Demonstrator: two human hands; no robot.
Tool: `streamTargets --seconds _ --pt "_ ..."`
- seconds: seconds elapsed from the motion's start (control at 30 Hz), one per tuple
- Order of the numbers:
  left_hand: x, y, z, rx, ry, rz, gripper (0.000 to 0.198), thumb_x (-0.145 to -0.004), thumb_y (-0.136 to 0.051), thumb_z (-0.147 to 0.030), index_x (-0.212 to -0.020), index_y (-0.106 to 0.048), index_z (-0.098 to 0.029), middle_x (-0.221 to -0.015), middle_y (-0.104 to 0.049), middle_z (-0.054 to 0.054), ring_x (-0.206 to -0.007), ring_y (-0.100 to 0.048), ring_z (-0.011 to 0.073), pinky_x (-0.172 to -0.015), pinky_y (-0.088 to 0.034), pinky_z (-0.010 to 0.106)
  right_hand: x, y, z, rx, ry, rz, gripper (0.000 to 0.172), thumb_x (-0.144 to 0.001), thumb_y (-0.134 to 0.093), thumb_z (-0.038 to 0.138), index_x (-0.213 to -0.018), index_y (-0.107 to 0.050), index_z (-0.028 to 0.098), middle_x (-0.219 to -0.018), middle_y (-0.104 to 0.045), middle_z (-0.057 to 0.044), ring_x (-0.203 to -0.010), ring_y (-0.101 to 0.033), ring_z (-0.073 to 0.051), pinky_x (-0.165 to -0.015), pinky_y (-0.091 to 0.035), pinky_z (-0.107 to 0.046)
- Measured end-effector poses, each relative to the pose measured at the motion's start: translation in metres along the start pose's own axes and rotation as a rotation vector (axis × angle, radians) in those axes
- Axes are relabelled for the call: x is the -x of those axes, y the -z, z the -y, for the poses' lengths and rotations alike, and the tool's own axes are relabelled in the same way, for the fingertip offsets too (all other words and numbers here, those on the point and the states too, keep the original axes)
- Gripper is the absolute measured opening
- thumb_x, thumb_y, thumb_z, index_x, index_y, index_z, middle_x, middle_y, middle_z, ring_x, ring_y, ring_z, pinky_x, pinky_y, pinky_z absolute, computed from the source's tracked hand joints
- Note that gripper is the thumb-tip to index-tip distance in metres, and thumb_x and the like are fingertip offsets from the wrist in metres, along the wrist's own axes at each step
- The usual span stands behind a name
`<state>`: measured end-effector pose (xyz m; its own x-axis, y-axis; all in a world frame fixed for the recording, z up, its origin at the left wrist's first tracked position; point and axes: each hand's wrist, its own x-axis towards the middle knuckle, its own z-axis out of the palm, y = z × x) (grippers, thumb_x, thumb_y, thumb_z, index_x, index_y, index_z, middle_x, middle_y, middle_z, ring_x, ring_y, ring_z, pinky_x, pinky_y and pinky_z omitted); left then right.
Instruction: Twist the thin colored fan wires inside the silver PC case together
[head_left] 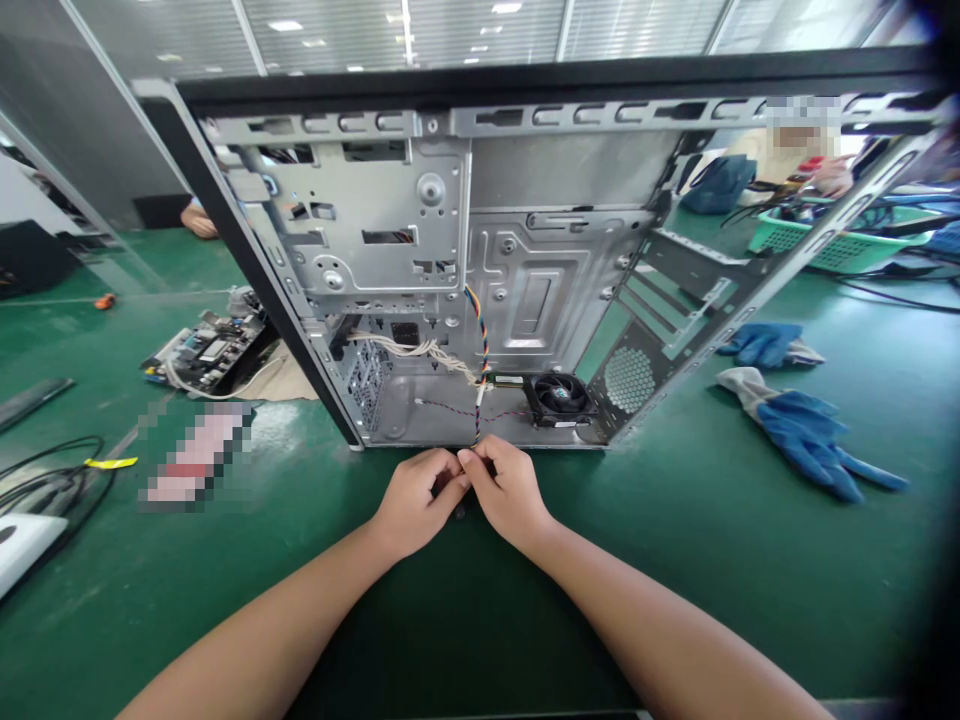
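An open metal computer case (525,290) with a black frame stands on the green table. From its drive cage a twisted multicoloured cable (482,335) runs down and out over the case's lower edge. My left hand (424,495) and my right hand (506,490) meet just in front of that edge, both pinching the cable. A dark cable end pokes out below my fingers. Inside the case lie a black cooling fan (561,397) with a thin lead, a bundle of whitish cables (420,347) and a green memory stick (510,380), partly hidden.
Left of the case is a circuit board (214,350) with parts on it, and black cables (60,470). On the right lie blue work gloves (810,430) and a green basket (840,250) of cables. Another person sits at the far right.
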<state>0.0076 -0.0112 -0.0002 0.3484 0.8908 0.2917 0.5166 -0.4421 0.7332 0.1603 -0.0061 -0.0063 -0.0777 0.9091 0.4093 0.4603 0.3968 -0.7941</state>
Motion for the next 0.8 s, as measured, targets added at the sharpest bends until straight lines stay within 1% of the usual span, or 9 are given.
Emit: streamTargets --seconds 0.13,0.27,0.47,0.63,0.8 --pt "0.0006 -0.0001 0.0011 -0.023 -0.005 0.000 0.022 -0.087 -0.057 -0.028 -0.068 -0.051 -0.018 -0.065 -0.055 -0.002 -0.060 -0.051 0.0112 -0.059 -0.038 0.023 0.0011 0.0009 0.0016 -0.012 0.000 0.026 0.031 -0.088 -0.051 0.025 -0.060 -0.040 0.021 -0.055 -0.044 0.004 -0.052 -0.041 -0.010 -0.052 -0.032 -0.024" --pt "0.0006 0.0007 0.0015 -0.048 -0.007 0.015 0.019 -0.089 -0.053 -0.025 -0.071 -0.053 -0.018 -0.065 -0.057 -0.001 -0.062 -0.053 0.0122 -0.062 -0.039 0.024 0.0014 -0.0002 0.0007 -0.025 -0.015 0.032 0.031 -0.089 -0.049 0.026 -0.061 -0.039 0.021 -0.056 -0.043 0.004 -0.053 -0.040 -0.011 -0.052 -0.032 -0.024" --pt "0.0001 0.0022 0.0014 -0.023 0.013 0.054 0.021 -0.090 -0.049 -0.021 -0.069 -0.052 -0.018 -0.064 -0.057 -0.002 -0.059 -0.052 0.0111 -0.059 -0.038 0.023 0.0022 -0.0020 -0.0004 -0.011 0.023 0.042 0.028 -0.089 -0.048 0.023 -0.063 -0.039 0.021 -0.059 -0.045 0.003 -0.055 -0.042 -0.011 -0.053 -0.032 -0.024" --pt "0.0008 0.0015 -0.0003 -0.011 0.014 0.030 0.024 -0.088 -0.052 -0.025 -0.065 -0.051 -0.017 -0.059 -0.056 -0.002 -0.055 -0.051 0.0103 -0.056 -0.037 0.022 0.0010 0.0000 0.0026 -0.026 -0.016 0.040 0.030 -0.089 -0.049 0.025 -0.061 -0.043 0.020 -0.057 -0.046 0.003 -0.054 -0.042 -0.011 -0.053 -0.033 -0.024" --pt "0.0019 -0.0003 -0.0014 0.021 -0.023 0.020 0.025 -0.085 -0.055 -0.022 -0.062 -0.048 -0.017 -0.059 -0.055 -0.002 -0.054 -0.049 0.0094 -0.056 -0.037 0.022 0.0001 0.0021 0.0049 -0.039 0.005 0.012 0.029 -0.087 -0.052 0.027 -0.061 -0.043 0.020 -0.056 -0.046 0.003 -0.053 -0.042 -0.011 -0.052 -0.033 -0.024"
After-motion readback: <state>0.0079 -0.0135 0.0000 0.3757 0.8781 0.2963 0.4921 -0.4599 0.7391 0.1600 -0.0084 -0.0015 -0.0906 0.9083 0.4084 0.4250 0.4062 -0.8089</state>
